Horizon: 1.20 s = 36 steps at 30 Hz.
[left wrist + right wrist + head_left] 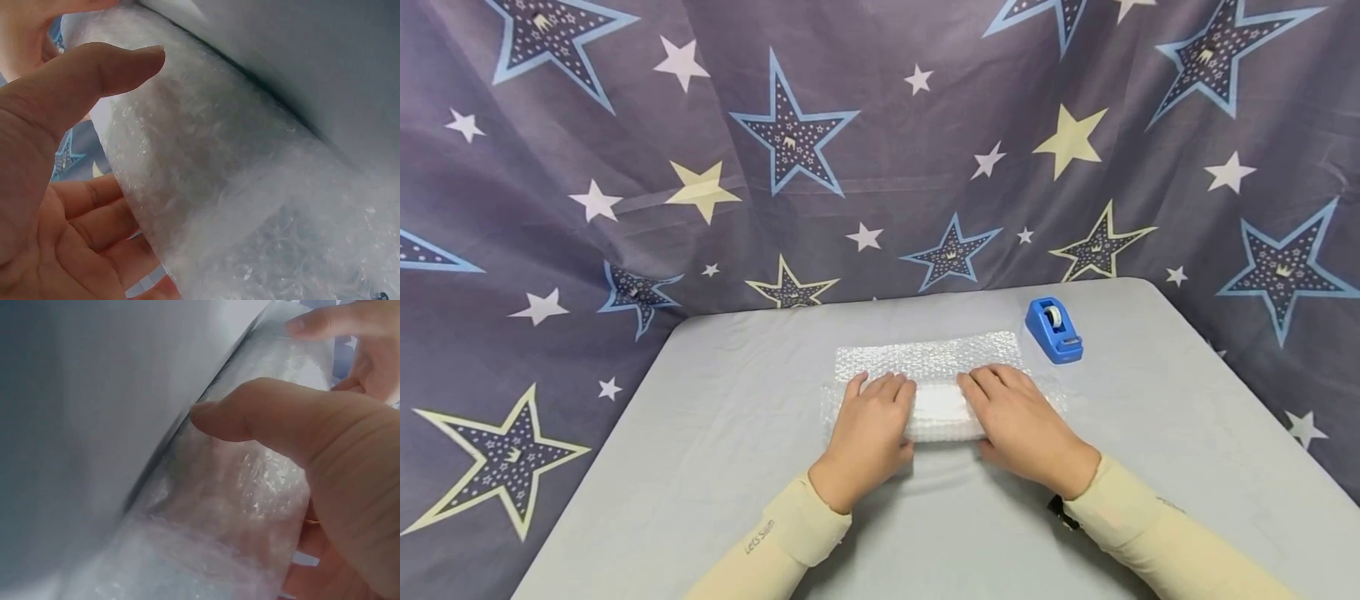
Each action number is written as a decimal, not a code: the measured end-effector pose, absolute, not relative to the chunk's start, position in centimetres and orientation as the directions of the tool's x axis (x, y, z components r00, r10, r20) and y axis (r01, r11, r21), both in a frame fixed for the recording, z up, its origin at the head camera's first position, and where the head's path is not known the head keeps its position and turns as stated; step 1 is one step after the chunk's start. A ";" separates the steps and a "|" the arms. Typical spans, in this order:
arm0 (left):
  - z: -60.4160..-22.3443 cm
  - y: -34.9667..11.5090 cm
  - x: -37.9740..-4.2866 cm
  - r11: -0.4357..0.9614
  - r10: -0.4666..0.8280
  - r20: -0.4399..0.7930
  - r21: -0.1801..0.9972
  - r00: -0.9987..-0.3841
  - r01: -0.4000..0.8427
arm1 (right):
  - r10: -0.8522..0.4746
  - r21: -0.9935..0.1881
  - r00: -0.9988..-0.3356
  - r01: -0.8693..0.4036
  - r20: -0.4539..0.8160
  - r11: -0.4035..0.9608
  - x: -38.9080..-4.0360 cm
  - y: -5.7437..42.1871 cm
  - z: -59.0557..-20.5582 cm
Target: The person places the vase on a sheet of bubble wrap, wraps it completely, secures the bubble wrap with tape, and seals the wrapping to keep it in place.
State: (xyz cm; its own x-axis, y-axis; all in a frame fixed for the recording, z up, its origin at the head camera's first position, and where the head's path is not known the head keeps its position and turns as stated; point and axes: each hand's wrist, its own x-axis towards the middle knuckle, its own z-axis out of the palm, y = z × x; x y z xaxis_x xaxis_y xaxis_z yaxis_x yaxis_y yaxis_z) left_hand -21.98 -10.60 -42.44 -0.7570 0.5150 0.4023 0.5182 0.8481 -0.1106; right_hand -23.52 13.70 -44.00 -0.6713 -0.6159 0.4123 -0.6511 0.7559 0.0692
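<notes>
Pale sleeves (1165, 533) reach in nearest the camera, leading to the bubble wrap (943, 429) on the tabletop (722, 450). Its near part is rolled into a bundle, while a flat flap (917, 358) lies beyond the fingers. Left hand (868, 421) and right hand (1018, 421) flank the middle, each grip clasping the bundle, thumbs on the near side and fingers over the top. As a container, the wrap seems to hold something white (940, 402), which shows between the hands, though what it is I cannot tell. No tape shows on the bundle, so if either grip loosened, the springy film could uncurl; uneven pressure could skew it, and hard squeezing could burst bubbles. Loose ends jut past both hands, and contents might slide out there if the bundle were tipped. Beyond the right hand stands a blue dispenser (1063, 348), apart from the wrap, with a roll of tape (1054, 317) seated in it; a starry curtain (910, 167) hangs behind
</notes>
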 end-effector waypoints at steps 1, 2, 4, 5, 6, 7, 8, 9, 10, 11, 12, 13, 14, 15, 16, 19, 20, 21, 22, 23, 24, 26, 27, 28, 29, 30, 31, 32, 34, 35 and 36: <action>-42.5 -10.6 -22.0 0.848 0.515 0.401 -0.113 -0.758 0.517 | -0.615 0.074 -0.673 -0.648 0.411 0.758 -23.6 13.6 -44.0; -42.5 -10.6 -22.1 0.849 0.515 0.399 -0.116 -0.759 0.515 | -0.615 0.077 -0.674 -0.646 0.409 0.759 -23.6 13.6 -43.9; -42.5 -10.6 -22.2 0.850 0.515 0.396 -0.120 -0.760 0.513 | -0.616 0.086 -0.676 -0.642 0.405 0.762 -23.8 13.5 -43.9; -42.5 -10.6 -22.3 0.850 0.515 0.394 -0.120 -0.761 0.513 | -0.616 0.091 -0.676 -0.640 0.404 0.763 -23.9 13.4 -43.9; -42.5 -10.6 -22.4 0.850 0.515 0.393 -0.120 -0.762 0.513 | -0.615 0.093 -0.678 -0.638 0.402 0.764 -24.0 13.4 -43.9; -42.5 -10.6 -22.4 0.850 0.515 0.390 -0.120 -0.764 0.512 | -0.615 0.095 -0.679 -0.637 0.401 0.765 -24.1 13.4 -44.0; -42.6 -10.5 -22.5 0.851 0.514 0.386 -0.121 -0.766 0.510 | -0.615 0.098 -0.680 -0.635 0.399 0.766 -24.2 13.4 -44.0; -42.6 -10.5 -22.6 0.852 0.513 0.383 -0.123 -0.768 0.509 | -0.615 0.100 -0.681 -0.634 0.398 0.767 -24.3 13.4 -44.0; -42.6 -10.5 -22.7 0.853 0.512 0.380 -0.125 -0.770 0.506 | -0.615 0.102 -0.682 -0.633 0.396 0.767 -24.4 13.3 -44.1; -42.7 -10.5 -22.7 0.854 0.511 0.376 -0.126 -0.773 0.504 | -0.616 0.103 -0.682 -0.633 0.394 0.767 -24.4 13.3 -44.1; -42.7 -10.5 -22.8 0.855 0.510 0.373 -0.126 -0.775 0.503 | -0.616 0.104 -0.683 -0.632 0.392 0.768 -24.5 13.3 -44.1; -42.7 -10.5 -22.9 0.856 0.510 0.369 -0.127 -0.777 0.501 | -0.616 0.106 -0.684 -0.632 0.391 0.768 -24.5 13.2 -44.1; -42.8 -10.5 -22.9 0.856 0.510 0.366 -0.129 -0.779 0.500 | -0.616 0.108 -0.684 -0.631 0.391 0.768 -24.6 13.2 -44.1; -42.8 -10.5 -23.0 0.857 0.509 0.364 -0.129 -0.780 0.499 | -0.617 0.109 -0.682 -0.632 0.393 0.767 -24.6 13.2 -44.1; -42.8 -10.5 -23.1 0.857 0.509 0.362 -0.129 -0.781 0.499 | -0.617 0.110 -0.682 -0.631 0.394 0.768 -24.6 13.2 -44.1; -42.9 -10.5 -23.2 0.858 0.509 0.360 -0.133 -0.782 0.497 | -0.614 0.109 -0.683 -0.629 0.396 0.770 -24.8 13.1 -44.1; -42.9 -10.5 -23.3 0.858 0.509 0.359 -0.134 -0.782 0.496 | -0.613 0.106 -0.684 -0.629 0.395 0.770 -24.8 13.1 -44.1; -42.9 -10.5 -23.3 0.858 0.508 0.360 -0.133 -0.783 0.496 | -0.612 0.103 -0.686 -0.628 0.394 0.771 -24.9 13.1 -44.2; -43.0 -10.5 -23.4 0.859 0.507 0.360 -0.133 -0.783 0.495 | -0.609 0.099 -0.691 -0.626 0.390 0.773 -24.9 13.1 -44.2; -43.0 -10.5 -23.4 0.859 0.507 0.361 -0.133 -0.783 0.495 | -0.608 0.096 -0.694 -0.625 0.387 0.775 -24.9 13.1 -44.2; -43.0 -10.5 -23.4 0.860 0.505 0.362 -0.130 -0.784 0.494 | -0.606 0.092 -0.697 -0.624 0.384 0.776 -25.0 13.1 -44.3; -43.0 -10.4 -23.4 0.861 0.502 0.365 -0.125 -0.784 0.493 | -0.603 0.086 -0.702 -0.622 0.380 0.778 -25.1 13.1 -44.4; -43.0 -10.4 -23.4 0.862 0.500 0.368 -0.123 -0.784 0.493 | -0.601 0.084 -0.703 -0.621 0.379 0.779 -25.1 13.1 -44.4; -43.0 -10.4 -23.4 0.862 0.499 0.371 -0.121 -0.783 0.492 | -0.600 0.081 -0.704 -0.621 0.380 0.780 -25.2 13.0 -44.5; -43.0 -10.4 -23.4 0.862 0.498 0.374 -0.120 -0.782 0.492 | -0.599 0.080 -0.704 -0.621 0.381 0.780 -25.2 13.0 -44.5; -43.0 -10.4 -23.4 0.862 0.498 0.377 -0.119 -0.781 0.492 | -0.598 0.080 -0.704 -0.620 0.383 0.781 -25.3 13.0 -44.6; -43.0 -10.4 -23.4 0.863 0.498 0.379 -0.121 -0.780 0.491 | -0.598 0.080 -0.703 -0.620 0.386 0.781 -25.3 13.0 -44.6; -43.0 -10.3 -23.4 0.862 0.498 0.381 -0.121 -0.779 0.492 | -0.597 0.078 -0.700 -0.622 0.392 0.779 -25.3 13.0 -44.6; -43.0 -10.3 -23.5 0.863 0.497 0.385 -0.123 -0.778 0.490 | -0.594 0.076 -0.700 -0.620 0.397 0.781 -25.3 13.0 -44.6; -43.0 -10.3 -23.5 0.863 0.496 0.386 -0.124 -0.777 0.490 | -0.593 0.076 -0.699 -0.620 0.398 0.781 -25.3 13.0 -44.6; -43.0 -10.3 -23.5 0.863 0.496 0.388 -0.124 -0.777 0.489 | -0.592 0.074 -0.700 -0.619 0.400 0.782 -25.3 13.0 -44.5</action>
State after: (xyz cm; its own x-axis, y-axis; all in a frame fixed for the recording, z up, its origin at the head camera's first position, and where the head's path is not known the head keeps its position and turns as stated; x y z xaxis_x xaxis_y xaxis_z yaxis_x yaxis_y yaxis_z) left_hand -23.50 -10.25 -42.99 -0.7770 0.4959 0.3877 0.4890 0.8634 -0.1243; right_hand -25.26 13.03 -44.55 -0.6995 -0.5923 0.3998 -0.6194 0.7816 0.0742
